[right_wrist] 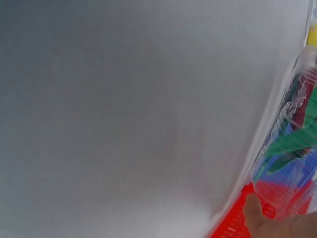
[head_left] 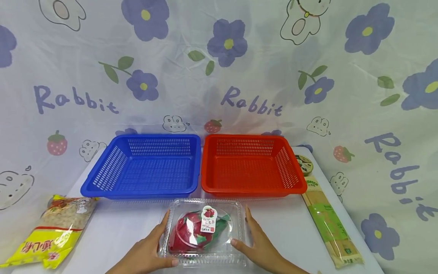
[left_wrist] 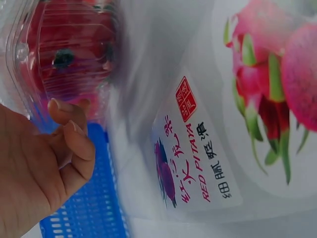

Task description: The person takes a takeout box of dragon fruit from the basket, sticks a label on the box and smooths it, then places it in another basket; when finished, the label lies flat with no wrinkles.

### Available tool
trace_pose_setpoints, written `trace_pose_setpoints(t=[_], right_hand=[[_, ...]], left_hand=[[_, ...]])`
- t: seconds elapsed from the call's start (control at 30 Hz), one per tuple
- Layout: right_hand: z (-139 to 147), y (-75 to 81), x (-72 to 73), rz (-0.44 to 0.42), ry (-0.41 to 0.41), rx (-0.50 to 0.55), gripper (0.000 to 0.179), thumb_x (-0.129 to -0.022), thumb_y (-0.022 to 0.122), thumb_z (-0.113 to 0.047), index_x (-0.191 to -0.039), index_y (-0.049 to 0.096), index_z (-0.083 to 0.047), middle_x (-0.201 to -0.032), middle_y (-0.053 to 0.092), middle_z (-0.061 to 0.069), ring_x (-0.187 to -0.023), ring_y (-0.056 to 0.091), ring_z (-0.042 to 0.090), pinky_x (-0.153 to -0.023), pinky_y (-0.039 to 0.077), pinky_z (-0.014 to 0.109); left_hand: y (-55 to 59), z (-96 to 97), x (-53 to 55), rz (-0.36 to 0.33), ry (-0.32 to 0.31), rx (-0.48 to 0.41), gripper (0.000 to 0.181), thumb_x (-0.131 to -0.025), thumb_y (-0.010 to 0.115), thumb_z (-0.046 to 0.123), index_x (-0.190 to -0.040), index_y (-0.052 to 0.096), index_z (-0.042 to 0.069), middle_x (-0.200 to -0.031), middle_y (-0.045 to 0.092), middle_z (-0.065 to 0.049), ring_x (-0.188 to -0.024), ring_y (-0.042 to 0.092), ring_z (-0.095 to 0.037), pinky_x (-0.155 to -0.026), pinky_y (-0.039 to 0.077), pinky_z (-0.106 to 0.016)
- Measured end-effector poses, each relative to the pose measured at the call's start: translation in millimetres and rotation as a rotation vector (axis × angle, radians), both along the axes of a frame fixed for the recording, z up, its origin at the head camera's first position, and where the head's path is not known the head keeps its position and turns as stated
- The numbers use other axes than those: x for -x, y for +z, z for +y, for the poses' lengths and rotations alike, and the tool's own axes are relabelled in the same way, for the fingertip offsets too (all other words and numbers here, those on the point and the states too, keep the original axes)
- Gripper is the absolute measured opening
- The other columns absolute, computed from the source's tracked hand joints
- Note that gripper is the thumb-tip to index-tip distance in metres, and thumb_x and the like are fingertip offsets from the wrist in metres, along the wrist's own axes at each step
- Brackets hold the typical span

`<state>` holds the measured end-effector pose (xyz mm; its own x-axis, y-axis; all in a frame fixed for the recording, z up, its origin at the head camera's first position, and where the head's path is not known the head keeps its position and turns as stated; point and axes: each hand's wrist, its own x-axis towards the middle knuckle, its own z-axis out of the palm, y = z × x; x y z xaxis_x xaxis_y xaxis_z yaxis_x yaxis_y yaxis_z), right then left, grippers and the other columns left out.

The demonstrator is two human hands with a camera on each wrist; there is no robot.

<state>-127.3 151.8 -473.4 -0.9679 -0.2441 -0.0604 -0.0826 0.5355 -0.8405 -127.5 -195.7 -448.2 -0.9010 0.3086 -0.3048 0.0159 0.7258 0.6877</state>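
Note:
A clear plastic clamshell box (head_left: 226,213) lies near the table's front edge. Inside it are red dragon fruit (head_left: 186,236) with green tips, under a white label (head_left: 208,219) stuck to the lid. My left hand (head_left: 148,247) grips the box's left side, thumb along its front edge; curled fingers show beside the box in the left wrist view. At the opposite side, my right hand (head_left: 258,243) holds the right front corner, its thumb over the lid. Only the thumb side of that hand (right_wrist: 280,225) shows in the right wrist view, close against the clear wall.
Behind the box stand a blue basket (head_left: 157,175) and a red basket (head_left: 244,171), side by side. A yellow macaroni bag (head_left: 58,232) lies left; a noodle packet (head_left: 328,220) and a round tin (head_left: 304,164) are right. Dragon fruit is printed on a white surface (left_wrist: 208,163).

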Motion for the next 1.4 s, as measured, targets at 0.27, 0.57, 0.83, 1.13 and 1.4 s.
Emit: trace_pose_setpoints(t=[0.27,0.57,0.83,1.13,1.4], right_hand=[[-0.4,-2.6,1.3,-0.094,0.164,0.096,0.103,-0.091,0.068,-0.034,-0.16,-0.008,-0.015,-0.165,0.007,0.017,-0.147,0.02,0.043,-0.107,0.027,0.069],[-2.8,-4.7,0.5,-0.112,0.189,0.105,0.105,-0.093,0.065,-0.033,-0.157,-0.018,-0.026,-0.165,0.011,0.014,-0.144,0.027,0.038,-0.106,0.032,0.066],[-0.8,-4.2,-0.7,-0.129,0.217,0.122,0.109,-0.091,0.067,-0.033,-0.156,-0.02,-0.028,-0.164,0.011,0.021,-0.142,0.027,0.047,-0.098,0.036,0.073],[-2.0,-6.6,0.7,-0.196,0.25,0.185,0.123,-0.085,0.074,-0.038,-0.153,-0.028,-0.031,-0.165,0.006,0.018,-0.139,0.034,0.04,-0.101,0.045,0.054],[-2.2,-9.8,-0.6,-0.194,0.235,0.123,0.145,-0.07,0.086,-0.051,-0.152,-0.031,-0.027,-0.16,0.014,0.029,-0.134,0.038,0.043,-0.097,0.047,0.058]], left_hand=[[-0.4,3.4,-1.1,-0.006,0.008,0.046,0.142,-0.06,0.086,0.062,-0.157,-0.015,0.037,-0.159,0.029,-0.022,-0.125,0.048,-0.059,-0.085,0.045,-0.073],[-1.4,5.9,-1.5,0.026,0.01,0.058,0.146,-0.056,0.087,0.062,-0.159,-0.012,0.031,-0.156,0.035,-0.024,-0.121,0.052,-0.057,-0.085,0.047,-0.07],[-1.9,7.2,-1.6,0.023,0.022,0.06,0.146,-0.056,0.088,0.061,-0.159,-0.013,0.031,-0.156,0.035,-0.024,-0.122,0.053,-0.055,-0.088,0.046,-0.069],[-3.3,10.4,-2.0,0.01,0.019,0.026,0.145,-0.059,0.087,0.059,-0.157,-0.016,0.033,-0.158,0.031,-0.024,-0.123,0.051,-0.055,-0.087,0.046,-0.07],[-5.3,10.7,-1.8,-0.048,0.028,-0.022,0.146,-0.061,0.087,0.056,-0.155,-0.023,0.036,-0.15,0.04,-0.029,-0.118,0.057,-0.052,-0.088,0.045,-0.07]])
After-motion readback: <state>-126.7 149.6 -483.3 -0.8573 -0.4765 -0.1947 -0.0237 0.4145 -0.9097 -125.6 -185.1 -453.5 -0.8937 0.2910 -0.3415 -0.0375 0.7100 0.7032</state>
